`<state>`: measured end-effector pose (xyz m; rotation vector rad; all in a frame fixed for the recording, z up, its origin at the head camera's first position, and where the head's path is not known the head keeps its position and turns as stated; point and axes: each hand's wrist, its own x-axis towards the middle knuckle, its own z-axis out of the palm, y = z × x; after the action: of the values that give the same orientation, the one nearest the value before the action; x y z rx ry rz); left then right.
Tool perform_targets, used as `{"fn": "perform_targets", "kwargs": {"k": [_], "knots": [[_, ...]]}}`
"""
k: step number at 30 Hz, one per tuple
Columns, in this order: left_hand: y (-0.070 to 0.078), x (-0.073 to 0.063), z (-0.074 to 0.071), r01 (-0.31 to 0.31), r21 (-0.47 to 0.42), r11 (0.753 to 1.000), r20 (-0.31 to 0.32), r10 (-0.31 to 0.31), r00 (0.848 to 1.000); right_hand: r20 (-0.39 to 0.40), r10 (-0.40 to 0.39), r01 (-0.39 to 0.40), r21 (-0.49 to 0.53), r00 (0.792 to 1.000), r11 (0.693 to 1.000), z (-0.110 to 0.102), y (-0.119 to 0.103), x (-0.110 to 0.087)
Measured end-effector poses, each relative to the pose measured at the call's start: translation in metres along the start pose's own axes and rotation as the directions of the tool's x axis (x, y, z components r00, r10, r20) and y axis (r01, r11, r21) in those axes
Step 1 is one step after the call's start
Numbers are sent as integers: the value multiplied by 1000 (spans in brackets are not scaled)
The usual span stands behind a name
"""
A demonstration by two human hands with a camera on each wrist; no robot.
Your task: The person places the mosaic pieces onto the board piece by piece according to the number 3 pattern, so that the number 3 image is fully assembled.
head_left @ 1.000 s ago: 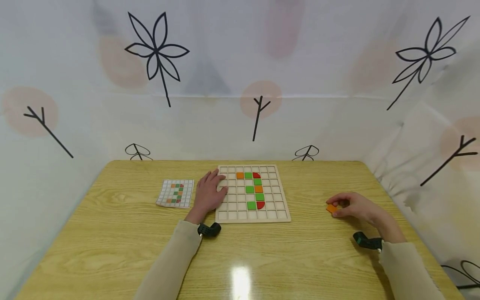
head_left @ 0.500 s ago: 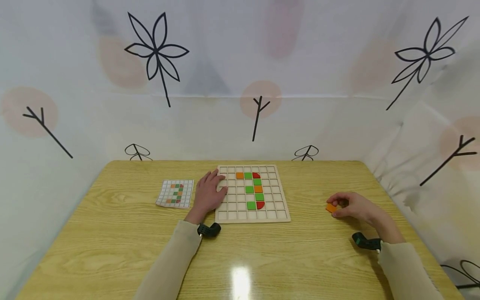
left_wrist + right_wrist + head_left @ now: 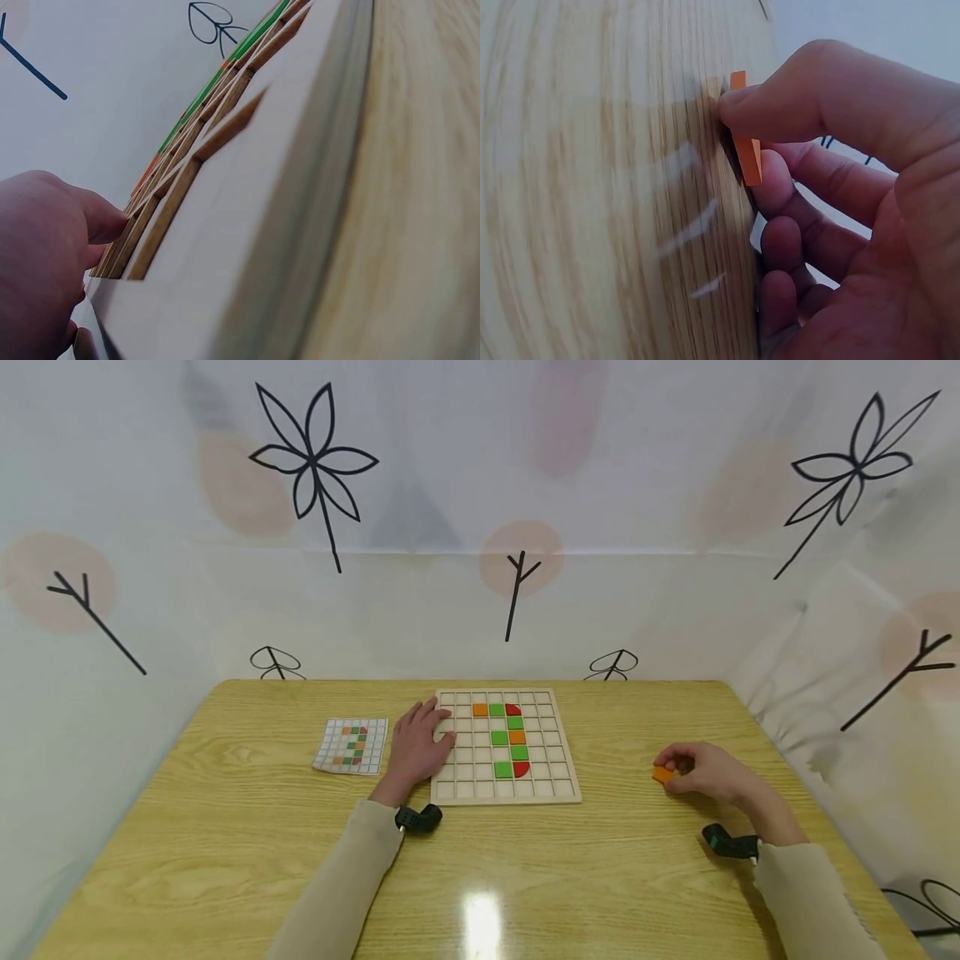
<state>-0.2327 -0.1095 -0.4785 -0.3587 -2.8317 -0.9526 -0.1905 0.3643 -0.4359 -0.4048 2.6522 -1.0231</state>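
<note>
A square wooden grid board (image 3: 566, 791) lies mid-table, with green, orange and red tiles in some cells. These form a shape like a 3, with rounded red pieces (image 3: 521, 769) at two of its corners. My left hand (image 3: 417, 747) rests on the board's left edge, fingers spread and thumb over the outer cells. Out to the right, my right hand (image 3: 712, 774) pinches a flat orange square tile (image 3: 662, 775) between thumb and fingers, close over the tabletop. In the right wrist view the orange tile (image 3: 748, 154) shows edge-on under the thumb, its other fingers curled behind.
A paper card (image 3: 322, 758) printed with a similar coloured grid pattern lies left of my left hand. The wooden table (image 3: 615, 877) ends at a patterned cloth backdrop (image 3: 420, 610) behind and on both sides. Both wrists wear a dark camera (image 3: 420, 819).
The right wrist has shifted slightly left, with the orange tile staying in nearly the same place. My left hand and the board have not moved.
</note>
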Motion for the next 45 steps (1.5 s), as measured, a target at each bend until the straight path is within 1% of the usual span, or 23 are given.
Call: {"fn": "perform_targets", "kwargs": {"k": [7, 12, 16, 22, 28, 34, 40, 45], "knots": [[0, 1, 1, -9, -3, 1000, 0, 9, 1000, -2, 13, -13, 16, 1000, 1000, 1, -1, -2], [-1, 1, 1, -4, -7, 1000, 5, 4, 1000, -45, 46, -45, 14, 998, 999, 2, -3, -3], [-1, 0, 0, 2, -12, 1000, 9, -2, 1000, -76, 56, -55, 16, 996, 998, 4, -4, -3], [-1, 0, 0, 4, 7, 1000, 6, -4, 1000, -84, 62, -62, 6, 995, 998, 3, -9, -3], [0, 0, 0, 1, 8, 1000, 2, -1, 1000, -112, 34, -38, -29, 993, 999, 3, -12, -3], [-1, 0, 1, 5, 11, 1000, -3, -5, 1000, -131, 0, -8, -65, 991, 998, 5, -21, 1], [-2, 0, 2, 2, 11, 1000, -3, -2, 1000, -126, -41, 31, -78, 991, 996, 12, -33, 7], [-1, 0, 2, 2, 17, 1000, -2, -2, 1000, -104, -78, 67, -99, 992, 993, 19, -40, 14]]}}
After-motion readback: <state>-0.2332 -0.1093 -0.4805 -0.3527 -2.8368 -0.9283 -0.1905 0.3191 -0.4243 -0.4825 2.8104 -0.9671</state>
